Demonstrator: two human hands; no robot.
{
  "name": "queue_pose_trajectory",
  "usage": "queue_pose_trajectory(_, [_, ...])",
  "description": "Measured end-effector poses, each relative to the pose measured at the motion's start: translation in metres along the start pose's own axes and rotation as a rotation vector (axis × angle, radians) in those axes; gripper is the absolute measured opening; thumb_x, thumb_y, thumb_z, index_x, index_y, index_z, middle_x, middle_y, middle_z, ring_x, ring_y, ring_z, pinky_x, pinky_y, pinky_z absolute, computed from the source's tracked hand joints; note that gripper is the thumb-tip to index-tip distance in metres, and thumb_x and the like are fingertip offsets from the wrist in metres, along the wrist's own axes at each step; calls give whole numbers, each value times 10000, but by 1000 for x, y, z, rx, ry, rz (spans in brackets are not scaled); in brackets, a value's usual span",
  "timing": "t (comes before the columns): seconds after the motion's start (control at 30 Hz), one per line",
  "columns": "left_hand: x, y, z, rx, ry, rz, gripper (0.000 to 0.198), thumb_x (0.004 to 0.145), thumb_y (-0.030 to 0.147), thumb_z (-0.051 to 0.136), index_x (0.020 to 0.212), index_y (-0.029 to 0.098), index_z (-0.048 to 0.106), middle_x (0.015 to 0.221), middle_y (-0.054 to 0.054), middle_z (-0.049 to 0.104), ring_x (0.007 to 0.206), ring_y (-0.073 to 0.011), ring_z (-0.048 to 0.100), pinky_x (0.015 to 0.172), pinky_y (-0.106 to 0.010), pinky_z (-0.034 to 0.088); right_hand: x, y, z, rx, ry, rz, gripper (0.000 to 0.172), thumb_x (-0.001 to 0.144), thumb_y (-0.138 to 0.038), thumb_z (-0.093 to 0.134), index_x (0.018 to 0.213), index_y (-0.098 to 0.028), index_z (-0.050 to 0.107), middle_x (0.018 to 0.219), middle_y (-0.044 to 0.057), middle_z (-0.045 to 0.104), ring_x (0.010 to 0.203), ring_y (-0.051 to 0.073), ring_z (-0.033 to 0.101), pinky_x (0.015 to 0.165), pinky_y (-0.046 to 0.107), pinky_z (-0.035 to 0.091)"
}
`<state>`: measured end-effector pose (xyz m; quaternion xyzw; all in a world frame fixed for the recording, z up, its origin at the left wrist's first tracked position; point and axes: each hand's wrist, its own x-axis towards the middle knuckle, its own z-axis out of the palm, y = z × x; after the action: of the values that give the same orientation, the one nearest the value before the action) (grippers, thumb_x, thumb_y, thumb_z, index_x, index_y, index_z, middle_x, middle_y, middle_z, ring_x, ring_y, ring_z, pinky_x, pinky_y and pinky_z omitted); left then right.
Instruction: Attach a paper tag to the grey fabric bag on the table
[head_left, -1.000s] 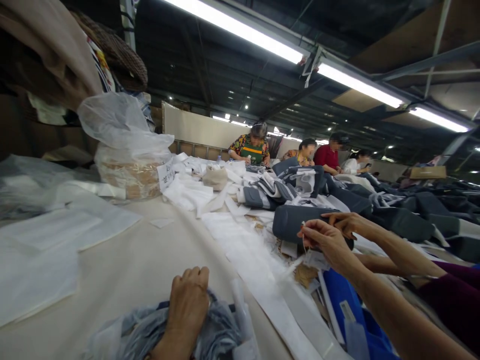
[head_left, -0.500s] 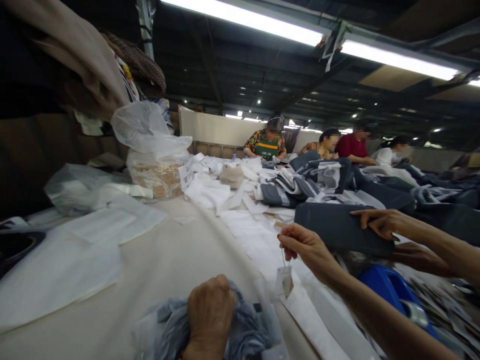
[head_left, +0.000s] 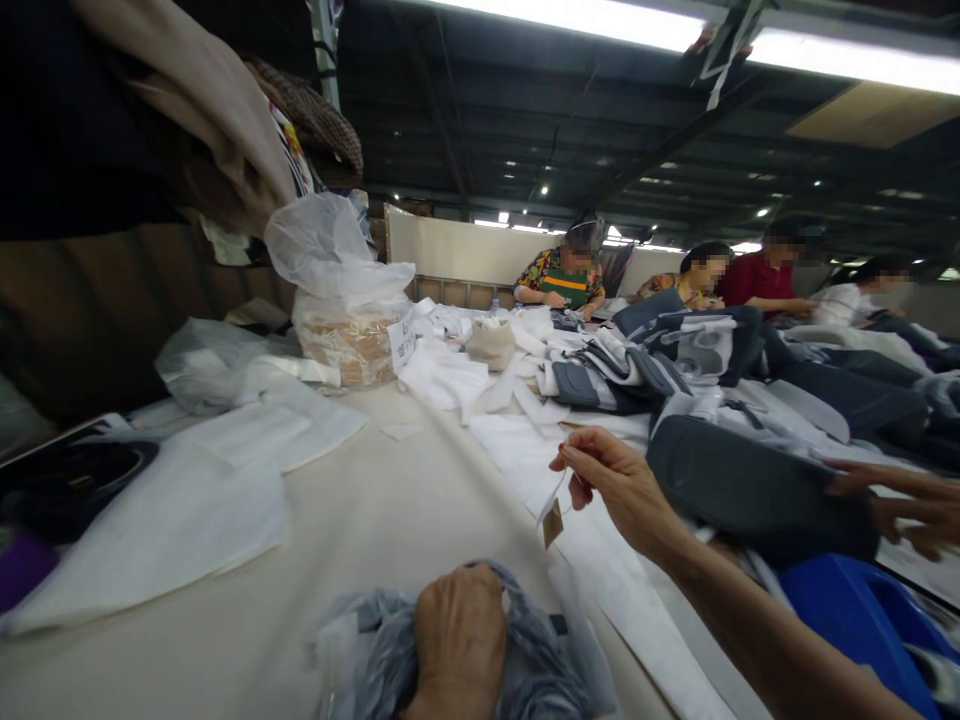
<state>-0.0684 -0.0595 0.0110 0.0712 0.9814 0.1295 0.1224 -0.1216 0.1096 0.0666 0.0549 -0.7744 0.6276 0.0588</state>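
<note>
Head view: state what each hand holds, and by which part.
The right hand pinches the string of a small brown tag, which dangles below the fingertips. The left hand grips a bunched grey garment from above.

Fluorescent tube lights (head_left: 600,15) hang under a dark ceiling (head_left: 487,110)

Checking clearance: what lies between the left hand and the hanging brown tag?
In the head view, only bare table separates the left hand from the tag.

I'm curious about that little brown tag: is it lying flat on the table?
No, the small brown tag hangs in the air from a thread pinched in the right hand, above the table.
</note>
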Motion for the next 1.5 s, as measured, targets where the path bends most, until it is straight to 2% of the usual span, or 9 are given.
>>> queue_pose_trajectory(0.13, [0,3,-4,0,-14,-25,393,899,91,293,920,118,684,871,-184,700,877,-259,672,761,-350,476,5,7,6,-78,-134,66,317,646,-479,643,682,-181,540,570,-52,538,400,67,470,420,217,297])
queue_pose_trajectory(0.27, [0,6,-4,-24,5,-62,428,908,88,253,917,114,681,879,-195,701,864,-288,676,751,-397,485,6,24,17,-101,-212,144,219,673,-390,587,709,-179,538,583,-47,568,435,68,498,452,209,334])
queue_pose_trajectory(0.4, [1,8,-3,-38,42,-110,394,881,68,292,870,120,683,853,-183,706,823,-291,683,718,-403,496,4,46,32,-114,-433,315,110,574,-221,604,648,-165,543,516,-35,591,418,93,510,443,218,368])
queue_pose_trajectory(0.7, [1,11,-4,-29,39,-137,346,864,111,347,875,136,692,855,-166,710,822,-277,681,720,-383,503,5,52,41,26,-740,518,399,465,-30,517,837,-165,566,562,-82,614,443,75,511,458,189,373])
queue_pose_trajectory(0.9, [3,7,-5,-59,53,-155,299,858,221,413,856,176,708,860,-149,714,833,-306,672,718,-404,485,4,62,37,148,-745,517,566,488,-109,599,1046,-159,517,627,-55,644,463,92,543,508,223,428])
queue_pose_trajectory(1.03, [3,5,-6,-87,65,-136,301,855,231,411,832,201,709,844,-124,718,828,-295,669,693,-372,461,4,66,33,132,-736,502,478,505,-155,624,977,-148,548,642,-43,634,471,97,552,505,233,429])
queue_pose_trajectory(1.2, [6,0,-9,-164,56,-157,269,831,211,439,777,205,702,813,-89,715,813,-237,654,644,-303,402,7,70,25,74,-750,475,452,458,-173,676,903,-162,599,745,-34,631,610,99,568,598,237,457])
queue_pose_trajectory(1.37, [12,-10,-1,-512,172,-165,239,776,211,457,583,182,595,607,-33,641,588,-154,576,537,-248,338,11,76,23,-113,-827,381,270,501,-185,679,766,-135,672,561,-61,548,532,75,453,501,190,355])
queue_pose_trajectory(1.5, [16,-16,8,-750,212,-159,237,743,264,457,532,196,541,519,-8,583,500,-147,519,503,-250,324,14,76,31,-233,-949,233,281,513,-90,649,783,-157,689,606,-74,533,576,74,418,501,176,315])
